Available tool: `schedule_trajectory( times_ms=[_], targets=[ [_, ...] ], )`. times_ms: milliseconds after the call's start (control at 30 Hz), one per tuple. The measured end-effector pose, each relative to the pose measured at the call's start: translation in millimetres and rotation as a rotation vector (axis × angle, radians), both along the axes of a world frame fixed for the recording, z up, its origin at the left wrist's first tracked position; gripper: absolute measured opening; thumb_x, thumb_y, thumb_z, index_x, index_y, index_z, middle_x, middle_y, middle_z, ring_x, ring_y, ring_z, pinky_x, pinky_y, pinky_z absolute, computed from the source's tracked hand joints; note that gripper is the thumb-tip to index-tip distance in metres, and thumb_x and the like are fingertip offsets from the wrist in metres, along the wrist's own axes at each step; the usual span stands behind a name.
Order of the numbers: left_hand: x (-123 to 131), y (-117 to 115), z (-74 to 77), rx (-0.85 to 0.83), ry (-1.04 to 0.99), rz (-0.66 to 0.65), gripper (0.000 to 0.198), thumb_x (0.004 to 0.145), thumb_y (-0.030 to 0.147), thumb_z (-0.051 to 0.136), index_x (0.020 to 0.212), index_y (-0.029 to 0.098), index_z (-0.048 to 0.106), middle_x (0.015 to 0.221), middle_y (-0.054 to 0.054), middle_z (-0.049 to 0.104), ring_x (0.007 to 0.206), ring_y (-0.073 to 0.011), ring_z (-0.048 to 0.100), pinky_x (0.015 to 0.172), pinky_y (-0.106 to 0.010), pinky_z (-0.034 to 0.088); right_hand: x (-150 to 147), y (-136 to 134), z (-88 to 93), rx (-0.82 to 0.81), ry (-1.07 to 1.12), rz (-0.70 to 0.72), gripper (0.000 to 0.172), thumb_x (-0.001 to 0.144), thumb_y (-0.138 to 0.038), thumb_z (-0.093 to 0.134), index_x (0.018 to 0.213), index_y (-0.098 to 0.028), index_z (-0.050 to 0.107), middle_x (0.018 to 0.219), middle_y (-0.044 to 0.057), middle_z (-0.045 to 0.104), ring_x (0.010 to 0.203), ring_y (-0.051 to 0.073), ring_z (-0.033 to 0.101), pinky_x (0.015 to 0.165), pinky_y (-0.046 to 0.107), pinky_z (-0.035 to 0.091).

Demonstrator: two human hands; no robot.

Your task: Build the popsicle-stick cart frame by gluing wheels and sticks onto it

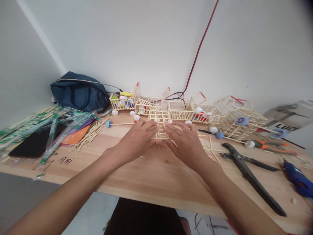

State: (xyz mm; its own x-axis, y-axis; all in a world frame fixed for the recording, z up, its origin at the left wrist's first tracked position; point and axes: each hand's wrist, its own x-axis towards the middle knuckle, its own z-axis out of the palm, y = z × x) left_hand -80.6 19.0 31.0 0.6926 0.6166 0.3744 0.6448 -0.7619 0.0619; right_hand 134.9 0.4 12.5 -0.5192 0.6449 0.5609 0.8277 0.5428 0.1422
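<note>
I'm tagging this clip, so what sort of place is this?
Likely a home craft or hobby workbench: a wooden tabletop against a white wall holds a row of stick-built carts, loose wooden sticks, black pliers and a blue glue gun. The left hand and right hand rest on a stick frame.

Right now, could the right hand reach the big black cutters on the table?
Probably yes. The black cutters lie just right of the right hand, with only a few loose sticks between, though that hand rests on the stick frame.
</note>
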Motion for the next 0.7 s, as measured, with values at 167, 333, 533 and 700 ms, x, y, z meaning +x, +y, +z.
schedule_trajectory(
  times_ms=[167,333,533,700],
  targets=[
    [-1.1,0.4,-2.6,-0.014,-0.037,-0.003,0.030,0.095,0.028,0.056,0.122,0.014,0.060,0.129,-0.014,0.059,0.114,-0.0284,0.053,0.098,-0.047,0.046,-1.7,-1.3,0.6,-0.002,-0.015,-0.003,0.034,0.096,-0.029,0.056,0.127,-0.016,0.063,0.130,0.011,0.068,0.119,0.030,0.057,0.090,0.045,0.036],
    [-2.1,3.6,-2.1,-0.039,-0.082,-0.020,0.035,0.094,0.034,0.059,0.122,0.014,0.060,0.125,-0.013,0.060,0.112,-0.0277,0.053,0.098,-0.045,0.047,-2.5,-1.9,1.3,-0.003,-0.020,-0.007,0.035,0.096,-0.029,0.057,0.126,-0.013,0.062,0.132,0.011,0.067,0.119,0.030,0.056,0.090,0.044,0.036],
    [-4.1,4.6,-1.0,-0.059,-0.110,-0.029,0.042,0.091,0.036,0.064,0.126,0.015,0.060,0.140,-0.018,0.052,0.127,-0.0308,0.048,0.106,-0.052,0.043,-3.2,-1.3,0.4,0.008,-0.005,0.004,0.033,0.096,-0.027,0.056,0.126,-0.014,0.062,0.132,0.011,0.067,0.118,0.030,0.057,0.093,0.045,0.036],
    [-9.2,7.0,-5.3,-0.090,-0.100,-0.055,0.046,0.091,0.039,0.063,0.131,0.015,0.057,0.147,-0.018,0.048,0.132,-0.0313,0.046,0.109,-0.054,0.040,-3.6,-1.5,0.0,0.006,0.008,0.014,0.034,0.096,-0.026,0.057,0.127,-0.013,0.061,0.131,0.011,0.067,0.119,0.029,0.057,0.095,0.045,0.036]
  ],
)
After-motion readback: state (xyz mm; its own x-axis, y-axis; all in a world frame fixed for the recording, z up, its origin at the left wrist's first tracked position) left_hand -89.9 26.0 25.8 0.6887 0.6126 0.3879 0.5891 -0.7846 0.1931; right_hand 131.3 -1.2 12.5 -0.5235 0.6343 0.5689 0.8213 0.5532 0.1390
